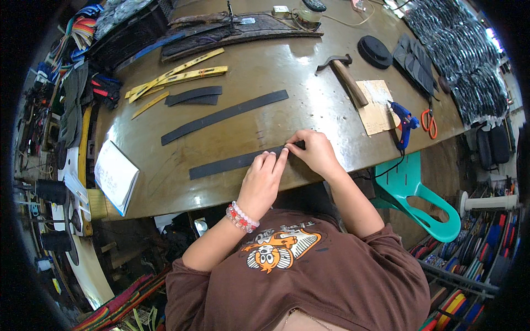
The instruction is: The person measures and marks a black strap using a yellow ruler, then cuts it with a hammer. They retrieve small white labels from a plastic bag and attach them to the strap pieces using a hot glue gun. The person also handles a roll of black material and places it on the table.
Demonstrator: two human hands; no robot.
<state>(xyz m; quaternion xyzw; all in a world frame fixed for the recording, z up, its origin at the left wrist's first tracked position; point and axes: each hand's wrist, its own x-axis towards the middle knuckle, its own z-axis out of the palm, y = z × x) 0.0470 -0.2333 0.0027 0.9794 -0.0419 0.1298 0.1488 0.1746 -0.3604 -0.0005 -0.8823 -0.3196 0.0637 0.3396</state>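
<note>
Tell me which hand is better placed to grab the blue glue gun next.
Probably the right hand: both it and the left hand touch the black strip, but the right is nearer the glue gun.

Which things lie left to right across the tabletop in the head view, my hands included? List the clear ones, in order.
White notebook, short dark strips, left hand, right hand, cardboard piece, blue glue gun, orange-handled scissors.
</note>
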